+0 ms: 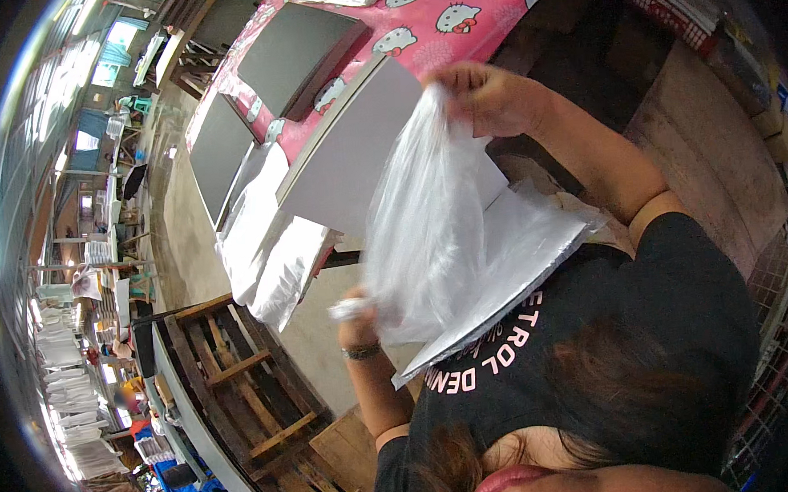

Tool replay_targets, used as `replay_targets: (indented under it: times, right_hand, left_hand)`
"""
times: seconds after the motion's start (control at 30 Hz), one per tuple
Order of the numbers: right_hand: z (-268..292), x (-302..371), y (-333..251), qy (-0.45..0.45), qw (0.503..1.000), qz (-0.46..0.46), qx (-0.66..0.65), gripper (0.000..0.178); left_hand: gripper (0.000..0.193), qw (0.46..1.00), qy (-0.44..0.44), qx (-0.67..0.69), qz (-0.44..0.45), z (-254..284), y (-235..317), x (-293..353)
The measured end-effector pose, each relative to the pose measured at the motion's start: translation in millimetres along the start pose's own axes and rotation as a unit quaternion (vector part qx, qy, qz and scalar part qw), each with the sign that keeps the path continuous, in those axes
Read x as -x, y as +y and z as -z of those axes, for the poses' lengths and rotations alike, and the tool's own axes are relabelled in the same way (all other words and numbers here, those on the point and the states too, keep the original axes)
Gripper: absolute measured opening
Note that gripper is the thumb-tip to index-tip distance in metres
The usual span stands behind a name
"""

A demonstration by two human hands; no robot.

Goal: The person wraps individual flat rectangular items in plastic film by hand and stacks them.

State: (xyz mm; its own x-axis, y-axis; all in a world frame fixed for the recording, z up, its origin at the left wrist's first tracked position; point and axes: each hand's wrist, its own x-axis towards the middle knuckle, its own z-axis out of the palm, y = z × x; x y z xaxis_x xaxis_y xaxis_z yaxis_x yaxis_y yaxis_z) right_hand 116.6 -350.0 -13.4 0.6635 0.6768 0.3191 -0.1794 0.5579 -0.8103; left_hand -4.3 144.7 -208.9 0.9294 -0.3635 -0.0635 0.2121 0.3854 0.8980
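A thin, translucent plastic bag (424,218) is stretched between my two hands in front of my chest, blurred by motion. My right hand (474,99) is raised over the far side, its fingers closed on the bag's gathered upper edge. Lower on the left, my left hand (358,317) is closed round another edge of the bag; its fingers are partly smeared. Under the bag, a flat, whitish stack of sheets or film (503,280) lies close against my shirt. Just beyond the bag, a large pale grey panel (337,178) leans near the table edge.
A table with a pink cartoon-print cover (437,48) holds dark grey flat panels (299,55). White plastic-wrapped pieces (265,244) hang at its near-left edge. A wooden pallet (241,379) stands at lower left. A red crate (667,9) is at far right.
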Motion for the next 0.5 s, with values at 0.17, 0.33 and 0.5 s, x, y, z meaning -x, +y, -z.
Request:
replay_targets:
  times: [0.17, 0.33, 0.5]
  right_hand:
    - [35.2, 22.1, 22.2, 0.101, 0.994, -0.007, -0.04, 0.028]
    - [30.3, -7.1, 9.5, 0.198, 0.939, 0.101, 0.263, 0.052]
    - [34.1, -23.7, 41.9, 0.299, 0.616, 0.197, 0.702, 0.065]
  left_hand:
    - [0.072, 0.984, 0.139, 0.0, -0.113, -114.8, 44.5, -62.6]
    - [0.033, 0.943, 0.26, -0.108, -0.18, -163.4, 104.8, -122.6]
    - [0.045, 0.811, 0.332, -0.44, -0.196, -165.9, 97.9, -150.0]
